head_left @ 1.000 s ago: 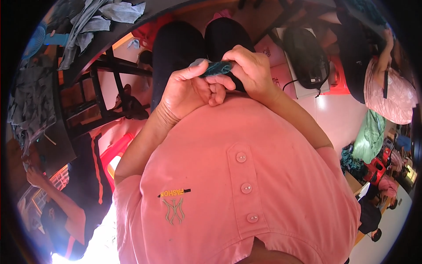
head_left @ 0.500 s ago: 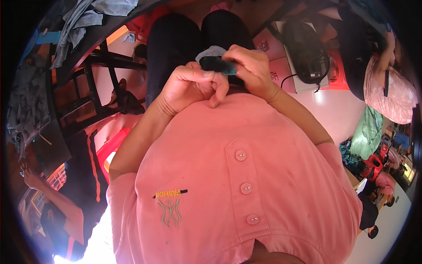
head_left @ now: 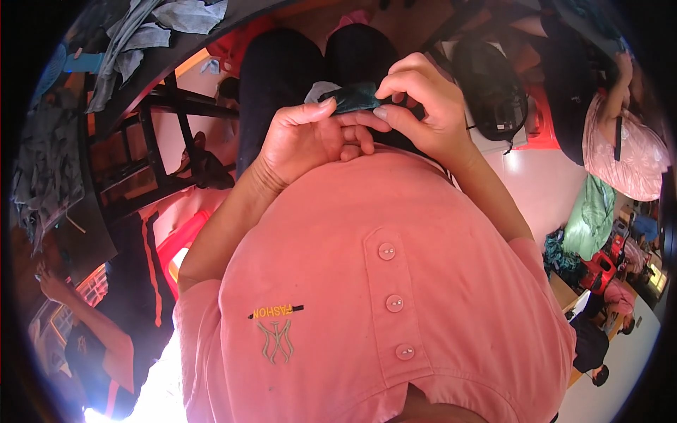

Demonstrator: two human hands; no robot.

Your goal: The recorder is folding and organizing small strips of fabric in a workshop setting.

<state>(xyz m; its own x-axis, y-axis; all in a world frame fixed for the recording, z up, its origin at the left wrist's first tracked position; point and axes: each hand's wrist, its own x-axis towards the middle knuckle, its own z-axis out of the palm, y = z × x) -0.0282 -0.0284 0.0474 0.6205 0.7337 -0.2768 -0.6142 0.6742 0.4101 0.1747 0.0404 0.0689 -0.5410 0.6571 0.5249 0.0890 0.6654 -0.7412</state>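
A small piece of dark teal cloth (head_left: 357, 98) with a light grey part (head_left: 321, 91) at its left end is stretched between my two hands, above my lap. My left hand (head_left: 300, 137) grips it from the left, thumb on top and fingers curled beneath. At the right end, my right hand (head_left: 434, 109) has the cloth's edge between thumb and index fingertip, its other fingers bent and raised. Folds and fingers hide part of the cloth.
Grey cloth pieces (head_left: 190, 15) lie on a dark table (head_left: 151, 81) at the upper left, with more cloth (head_left: 49, 166) further left. A black bag (head_left: 489, 88) is at the right. Another person's arm (head_left: 92, 314) reaches in at the left; others sit at the far right.
The cloth has been spread out flatter and shows more of its teal side. My right hand has moved right, its fingers opening out and shifting to the cloth's right end.
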